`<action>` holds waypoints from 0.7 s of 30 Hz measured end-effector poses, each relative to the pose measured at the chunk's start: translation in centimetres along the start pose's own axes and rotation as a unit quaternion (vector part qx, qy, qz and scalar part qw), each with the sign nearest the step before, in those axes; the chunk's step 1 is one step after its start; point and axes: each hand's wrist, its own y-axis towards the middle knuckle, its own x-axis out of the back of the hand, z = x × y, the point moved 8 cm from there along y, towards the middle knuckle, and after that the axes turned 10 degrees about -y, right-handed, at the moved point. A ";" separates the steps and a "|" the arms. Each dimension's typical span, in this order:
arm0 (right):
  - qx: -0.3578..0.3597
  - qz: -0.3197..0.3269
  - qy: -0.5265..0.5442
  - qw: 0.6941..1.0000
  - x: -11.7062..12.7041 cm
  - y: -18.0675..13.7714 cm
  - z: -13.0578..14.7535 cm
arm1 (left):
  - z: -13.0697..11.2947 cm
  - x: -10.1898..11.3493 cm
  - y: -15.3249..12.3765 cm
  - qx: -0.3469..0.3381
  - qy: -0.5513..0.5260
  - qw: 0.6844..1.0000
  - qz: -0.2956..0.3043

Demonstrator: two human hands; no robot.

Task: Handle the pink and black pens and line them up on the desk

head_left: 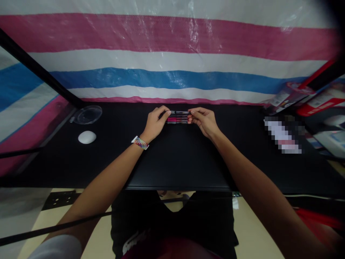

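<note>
A small row of pens [178, 118] lies side by side on the black table [178, 158], near its far edge; at least one is pink, the others are dark. My left hand [155, 123] pinches the left ends of the pens with curled fingers. A striped band is on that wrist. My right hand [202, 120] pinches the right end of the topmost dark pen [179, 112]. Both hands hold the bunch between them, just above or on the table; I cannot tell which.
A clear round lid or dish [87, 114] and a white oval object [87, 137] lie at the left. Boxes and packages [309, 97] crowd the right end. A striped plastic sheet [172, 54] hangs behind the table. The table's front edge is near my lap.
</note>
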 end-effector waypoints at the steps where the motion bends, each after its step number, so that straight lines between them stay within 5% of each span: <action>1: -0.003 0.002 0.001 1.000 0.0 0.0 -0.1 | 0.0 0.0 0.0 0.000 0.004 1.000 0.001; 12: -0.041 0.014 0.025 0.999 -0.1 -0.2 -0.4 | -1.1 -0.4 -0.1 -0.080 0.023 0.996 0.029; 21: -0.064 0.012 0.028 0.998 -0.2 -0.4 -0.4 | -0.9 -0.1 -0.2 -0.080 0.024 0.996 0.011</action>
